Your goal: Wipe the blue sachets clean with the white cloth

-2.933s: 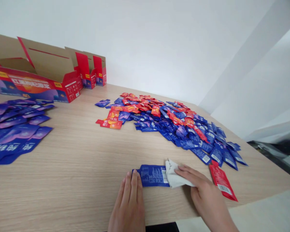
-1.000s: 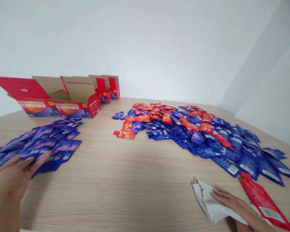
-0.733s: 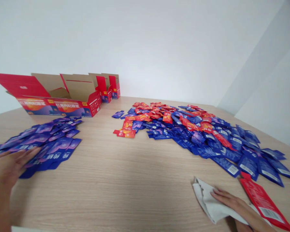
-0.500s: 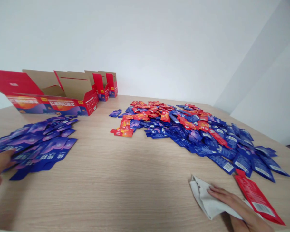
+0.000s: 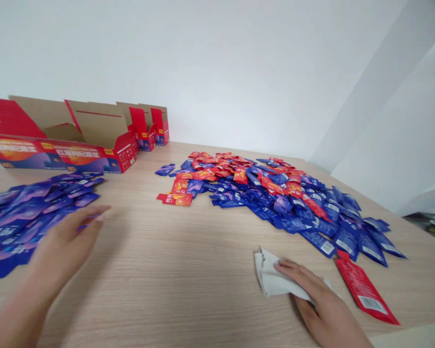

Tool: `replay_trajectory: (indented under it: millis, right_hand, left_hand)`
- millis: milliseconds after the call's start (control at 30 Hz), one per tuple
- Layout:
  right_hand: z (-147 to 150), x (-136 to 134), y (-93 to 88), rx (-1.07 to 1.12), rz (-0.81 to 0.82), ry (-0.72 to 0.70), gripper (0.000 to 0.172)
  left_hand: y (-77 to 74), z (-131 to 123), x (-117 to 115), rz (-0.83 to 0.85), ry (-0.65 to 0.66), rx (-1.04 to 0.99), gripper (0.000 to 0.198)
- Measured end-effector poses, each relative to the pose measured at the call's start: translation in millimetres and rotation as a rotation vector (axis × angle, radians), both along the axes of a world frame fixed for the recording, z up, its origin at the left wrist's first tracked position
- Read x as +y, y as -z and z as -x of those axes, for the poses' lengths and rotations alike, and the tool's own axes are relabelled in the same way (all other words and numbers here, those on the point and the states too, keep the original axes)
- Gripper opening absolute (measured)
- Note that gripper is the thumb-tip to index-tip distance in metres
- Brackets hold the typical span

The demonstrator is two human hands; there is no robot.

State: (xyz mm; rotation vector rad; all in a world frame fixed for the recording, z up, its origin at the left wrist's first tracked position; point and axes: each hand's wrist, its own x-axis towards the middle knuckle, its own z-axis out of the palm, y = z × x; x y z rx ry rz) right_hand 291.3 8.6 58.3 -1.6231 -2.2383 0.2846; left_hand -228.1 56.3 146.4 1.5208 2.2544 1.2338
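Note:
My right hand (image 5: 313,295) grips a folded white cloth (image 5: 275,275) on the tabletop, its fingers lying over the top of it. A single red sachet (image 5: 364,287) lies just to the right of that hand. My left hand (image 5: 70,241) hovers with nothing in it, fingers stretched out and slightly blurred, thumb apart from them. Behind and left of it spreads a stack of overlapping blue-purple sachets (image 5: 25,208), partly hidden by the hand.
A large pile of blue sachets (image 5: 257,198) mixed with red sachets (image 5: 239,176) covers the middle and right of the wooden table (image 5: 174,270). Open red cardboard boxes (image 5: 87,154) stand at the back left. A white wall (image 5: 217,72) rises behind the table.
My left hand has come off the blue-purple sachets and moved right. My right hand and the cloth have shifted left in view. The camera view has turned slightly right.

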Motion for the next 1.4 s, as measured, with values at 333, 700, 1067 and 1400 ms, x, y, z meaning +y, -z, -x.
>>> replay_trajectory:
  millis: [333,700,1067,1400]
  right_hand:
    - [98.6,92.3,-87.7,0.062,-0.016,-0.315,0.033]
    - [142.9,221.4,-47.2,-0.264,-0.174,-0.274,0.057]
    - [164.3,233.6,-49.5,-0.504,-0.219,-0.240,0.035]
    - [177.7,189.4,-46.9,-0.528,-0.245,-0.365,0.032]
  left_hand:
    - [49.1,-97.5,-0.3,0.134,0.578,-0.076,0.038]
    - [65.7,-94.7,-3.7,0.052,0.638,0.005,0.032]
    - [65.1,-98.9,-7.3,0.031,0.626,0.025,0.030]
    - [69.8,-99.7,-7.5,0.001,0.608,0.027,0.031]
